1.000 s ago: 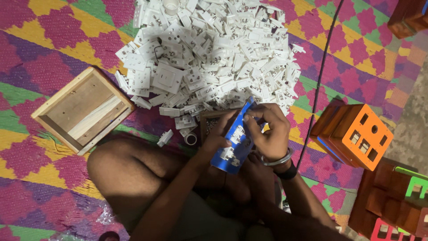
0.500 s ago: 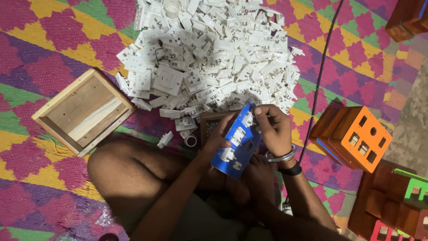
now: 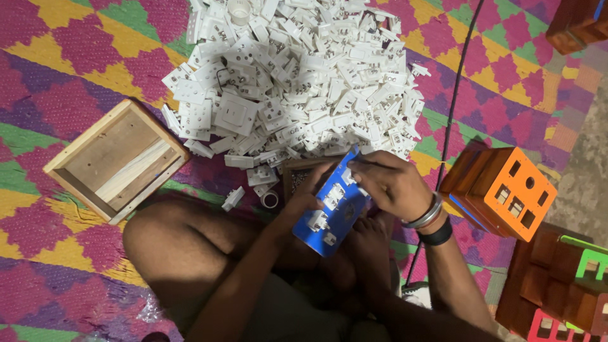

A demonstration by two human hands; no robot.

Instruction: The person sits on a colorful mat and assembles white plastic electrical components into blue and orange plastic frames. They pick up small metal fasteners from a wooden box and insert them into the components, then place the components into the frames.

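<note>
my left hand [image 3: 308, 193] grips the blue plate [image 3: 332, 212] from behind, my right hand [image 3: 387, 183] pinches a small white part at its top edge, near the white parts heap [image 3: 304, 76].

The left hand [image 3: 308, 193] is reaching forward from the bent left forearm, fingers curling upward and closing in a grip. The right hand [image 3: 391, 185] is arching in from the other side — knuckles up, fingertips [image 3: 356, 170] pinching together — while its wrist is bending inward, both forearms converging above the crossed legs.
</note>
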